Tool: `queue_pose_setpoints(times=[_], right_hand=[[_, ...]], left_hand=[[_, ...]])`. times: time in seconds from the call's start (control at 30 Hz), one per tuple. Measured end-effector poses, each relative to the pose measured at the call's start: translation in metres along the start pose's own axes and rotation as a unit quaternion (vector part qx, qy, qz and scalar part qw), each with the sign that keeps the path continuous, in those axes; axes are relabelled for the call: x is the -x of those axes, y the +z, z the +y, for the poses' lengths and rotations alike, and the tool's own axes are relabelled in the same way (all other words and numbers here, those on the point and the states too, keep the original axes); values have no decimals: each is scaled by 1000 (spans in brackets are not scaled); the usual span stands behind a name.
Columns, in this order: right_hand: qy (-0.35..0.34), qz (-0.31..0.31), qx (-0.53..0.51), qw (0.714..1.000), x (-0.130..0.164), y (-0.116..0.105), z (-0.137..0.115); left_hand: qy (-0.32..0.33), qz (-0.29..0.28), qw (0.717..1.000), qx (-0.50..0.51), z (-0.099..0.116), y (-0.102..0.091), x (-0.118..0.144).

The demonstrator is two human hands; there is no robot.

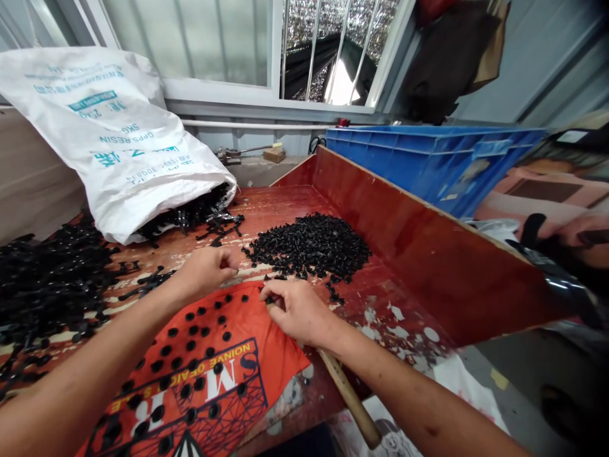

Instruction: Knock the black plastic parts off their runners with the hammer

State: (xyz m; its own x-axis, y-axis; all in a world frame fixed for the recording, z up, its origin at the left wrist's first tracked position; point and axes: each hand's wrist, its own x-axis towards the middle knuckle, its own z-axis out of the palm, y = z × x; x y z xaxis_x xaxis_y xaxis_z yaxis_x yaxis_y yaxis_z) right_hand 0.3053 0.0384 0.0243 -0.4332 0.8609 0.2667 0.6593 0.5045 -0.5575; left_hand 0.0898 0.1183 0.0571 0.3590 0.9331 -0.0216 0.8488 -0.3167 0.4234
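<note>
1. Left hand (205, 270) curled shut above the orange cloth (266, 355), its grip apparently pinching a small black part.
2. Right hand (297, 311) pinches a black part (269, 299) at the cloth's edge.
3. Pile (309, 244) lies just beyond on the counter (404, 254).

Left hand (205, 270), right hand (295, 311) pinching black parts (309, 244) over orange cloth (266, 355).

glossy red wooden table (428, 254), matt black plastic pieces (309, 244), orange cloth (247, 355).
</note>
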Motion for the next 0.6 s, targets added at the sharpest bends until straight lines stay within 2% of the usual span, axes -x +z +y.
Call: queue_pose_setpoints(times=[0.07,0.17,0.27,0.33,0.4,0.47,0.6], right_hand=[[3,0,-20,1000,7,4,-5],[-4,7,-29,1000,15,8,-8],[-16,18,-22,999,23,5,-7],[-11,26,-14,1000,27,1,-4],[8,38,-9,999,29,-1,-3],[27,55,-14,998,26,2,-4],[40,98,-22,994,11,23,-8]], left_hand=[[4,-29,1000,-6,-1,-1,21],[46,-36,996,-72,4,18,42],[69,-21,991,-111,8,44,48],[79,-11,991,-111,7,52,49],[90,3,990,-105,5,48,48],[87,17,992,-94,3,35,43],[59,7,995,-78,6,16,20]])
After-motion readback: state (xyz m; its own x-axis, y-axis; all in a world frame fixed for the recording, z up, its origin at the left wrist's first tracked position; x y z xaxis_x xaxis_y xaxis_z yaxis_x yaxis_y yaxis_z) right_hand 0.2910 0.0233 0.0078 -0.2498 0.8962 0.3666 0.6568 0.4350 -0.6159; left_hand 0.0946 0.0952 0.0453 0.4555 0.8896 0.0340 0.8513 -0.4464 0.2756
